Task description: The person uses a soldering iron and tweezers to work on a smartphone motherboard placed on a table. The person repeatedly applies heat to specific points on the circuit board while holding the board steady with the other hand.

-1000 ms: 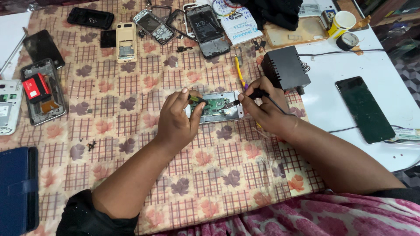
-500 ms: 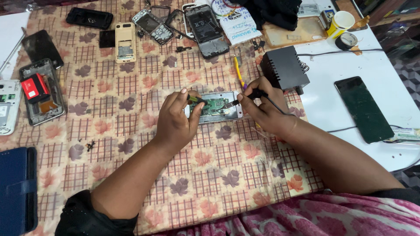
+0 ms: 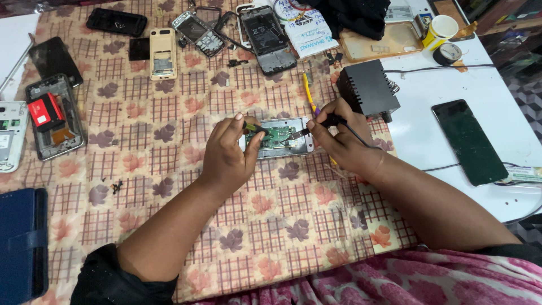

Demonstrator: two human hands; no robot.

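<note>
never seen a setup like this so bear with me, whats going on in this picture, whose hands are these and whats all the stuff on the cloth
There is no machine: these are a person's two bare hands, filmed by a camera on their head that looks down. The left hand steadies an opened phone with a green circuit board showing, and pinches a small tool over it. The right hand holds a corded, pen-like tool with its tip on the board. Around them, on a checked leaf-patterned cloth, lie more phones in pieces, loose screws, a black box and a yellow-handled tool. On the white table to the right lies a dark phone, with a yellow cup beyond.
</note>
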